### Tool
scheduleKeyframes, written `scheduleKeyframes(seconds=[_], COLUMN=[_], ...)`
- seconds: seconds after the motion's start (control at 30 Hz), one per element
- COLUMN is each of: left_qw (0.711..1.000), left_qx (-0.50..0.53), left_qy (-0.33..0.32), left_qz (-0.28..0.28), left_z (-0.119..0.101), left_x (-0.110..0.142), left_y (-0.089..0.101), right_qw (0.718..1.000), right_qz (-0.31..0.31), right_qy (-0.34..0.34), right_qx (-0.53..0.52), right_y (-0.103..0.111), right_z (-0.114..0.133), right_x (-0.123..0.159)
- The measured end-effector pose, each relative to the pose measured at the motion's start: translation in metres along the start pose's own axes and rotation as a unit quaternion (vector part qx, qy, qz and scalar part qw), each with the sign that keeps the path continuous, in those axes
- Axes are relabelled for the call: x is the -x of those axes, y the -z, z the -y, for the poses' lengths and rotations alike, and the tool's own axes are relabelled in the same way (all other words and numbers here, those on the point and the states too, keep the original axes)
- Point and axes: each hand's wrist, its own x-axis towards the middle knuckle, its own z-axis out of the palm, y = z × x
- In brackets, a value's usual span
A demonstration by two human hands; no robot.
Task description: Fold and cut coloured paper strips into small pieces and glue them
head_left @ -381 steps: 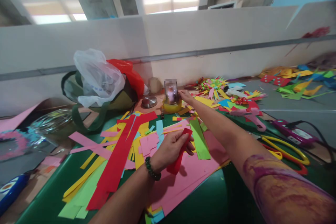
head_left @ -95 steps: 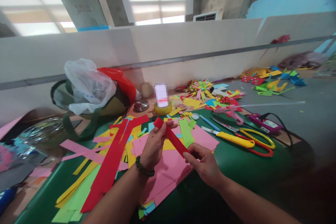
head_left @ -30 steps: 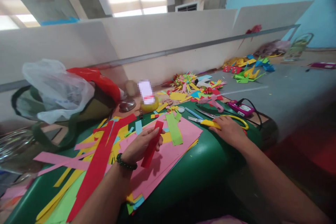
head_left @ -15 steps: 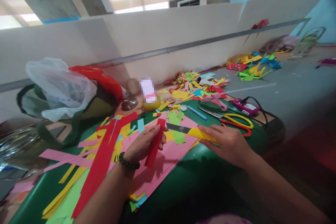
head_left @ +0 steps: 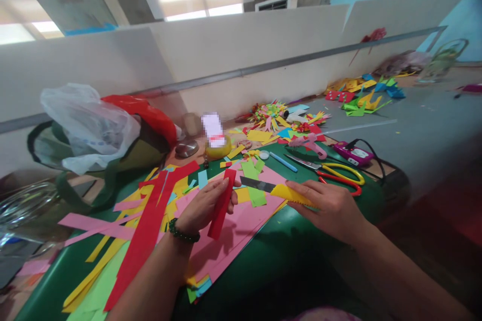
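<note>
My left hand (head_left: 207,204), with a dark beaded bracelet on its wrist, is closed on a folded strip of red paper (head_left: 223,204). In my right hand (head_left: 326,205) is a utility knife (head_left: 291,193) with a yellow handle. Its long blade is out and points left, the tip just short of the red strip and apart from it. Under both hands lie pink paper sheets (head_left: 244,233) with green and yellow scraps on top. Longer red paper strips (head_left: 143,241) stretch along the left, beside yellow, pink and green ones.
Red-and-yellow-handled scissors (head_left: 341,173), a pink glue gun (head_left: 309,144), a blue pen (head_left: 283,162) and a purple power strip (head_left: 353,153) lie to the right. A bag with plastic (head_left: 90,125) stands at left. Paper decorations (head_left: 269,114) sit by the white partition (head_left: 241,45).
Almost nothing differs. The view has shifted very slightly, and both hands keep the same hold on the red paper strip and the utility knife.
</note>
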Motion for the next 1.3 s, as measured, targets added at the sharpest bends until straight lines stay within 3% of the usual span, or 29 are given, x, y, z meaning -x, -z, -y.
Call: scheduleKeyframes(seconds=[0.3,0.53,0.73,1.17,1.3], left_qw=[0.999,0.997,0.997,0.994,0.993], left_qx=[-0.034,-0.028,-0.023,-0.015,-0.006], left_qy=[0.004,0.028,0.035,0.057,0.058], left_qz=[0.023,0.069,0.072,0.097,0.107], left_z=[0.003,0.010,0.008,0.004,0.001], left_x=[-0.002,-0.004,-0.004,0.000,0.003], left_y=[-0.001,-0.008,-0.007,-0.003,-0.001], right_qw=[1.000,1.000,1.000,0.999,0.996], right_qz=[-0.007,-0.010,-0.013,-0.043,-0.080], right_qy=[0.008,0.010,0.010,0.020,-0.010], right_qx=[0.007,0.004,0.006,-0.007,0.036], right_y=[-0.004,-0.021,-0.031,-0.027,-0.024], right_z=[0.003,0.015,0.023,0.020,0.005], right_x=[-0.004,-0.005,-0.008,-0.002,0.001])
